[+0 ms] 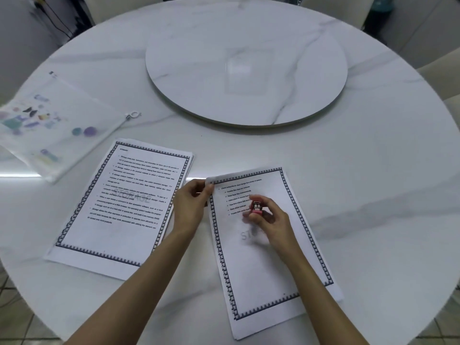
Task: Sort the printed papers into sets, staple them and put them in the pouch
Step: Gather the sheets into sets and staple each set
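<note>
Marble-patterned white round table (361, 170) fills the view, with a raised round turntable (298, 100) of the same stone at its centre. A translucent zip pouch (49, 125) printed with small coloured pictures lies flat at the table's left edge, its zip pull pointing toward the middle. Just inward of it, near the front edge, rests a stack of printed papers (119, 207) with a dark patterned border and a grey watermark, the sheets slightly fanned at the top. Beside it to the right, close to the front edge, lies a second set of papers (268, 270) with the same border, tilted so its top leans left. The left hand (191, 202) sits between the two piles, its fingers (207, 190) pinching the top left corner of the second set. The right hand (271, 217) hovers over the upper part of that set, its fingers (267, 202) clenched around a small pink stapler (257, 207) held just above the page.
</note>
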The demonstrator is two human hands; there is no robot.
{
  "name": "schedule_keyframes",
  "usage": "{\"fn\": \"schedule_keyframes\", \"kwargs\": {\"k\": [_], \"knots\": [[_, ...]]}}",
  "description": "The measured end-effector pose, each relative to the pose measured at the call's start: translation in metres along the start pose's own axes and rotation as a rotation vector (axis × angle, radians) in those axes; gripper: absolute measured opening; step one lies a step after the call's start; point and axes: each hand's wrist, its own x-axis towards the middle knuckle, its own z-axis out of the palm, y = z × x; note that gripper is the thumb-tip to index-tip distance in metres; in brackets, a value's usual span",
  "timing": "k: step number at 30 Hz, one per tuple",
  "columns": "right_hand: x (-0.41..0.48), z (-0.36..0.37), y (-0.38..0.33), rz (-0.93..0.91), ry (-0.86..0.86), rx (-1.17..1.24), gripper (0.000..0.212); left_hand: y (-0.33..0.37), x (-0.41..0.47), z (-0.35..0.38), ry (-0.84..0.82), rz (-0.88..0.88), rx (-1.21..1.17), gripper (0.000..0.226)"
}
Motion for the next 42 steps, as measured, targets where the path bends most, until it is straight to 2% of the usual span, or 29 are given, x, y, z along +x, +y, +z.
{"fn": "schedule_keyframes", "kwargs": {"k": [4,10,14,19,23,33,42], "knots": [[0.004,-0.009,-0.032,-0.128,-0.059,-0.297,0.046,0.007,-0.01,-0.003,-0.019,0.073,-0.002,0.015],[0.021,-0.005,-0.086,-0.391,-0.141,-0.649,0.037,0.015,-0.024,-0.003,-0.036,0.162,0.025,0.013],[0.032,0.007,-0.106,-0.512,-0.259,-0.958,0.037,0.022,-0.031,-0.003,-0.031,0.221,0.038,0.006],[0.037,0.018,-0.12,-0.583,-0.333,-1.22,0.039,0.027,-0.038,-0.003,-0.028,0.328,0.05,0.014],[0.038,0.023,-0.127,-0.565,-0.385,-1.316,0.041,0.027,-0.039,-0.004,-0.015,0.36,0.102,0.013],[0.035,0.026,-0.141,-0.456,-0.463,-1.395,0.04,0.03,-0.042,-0.004,0.013,0.275,0.024,0.01],[0.036,0.03,-0.143,-0.501,-0.499,-1.533,0.043,0.03,-0.046,-0.002,-0.012,0.309,0.02,0.009]]}}
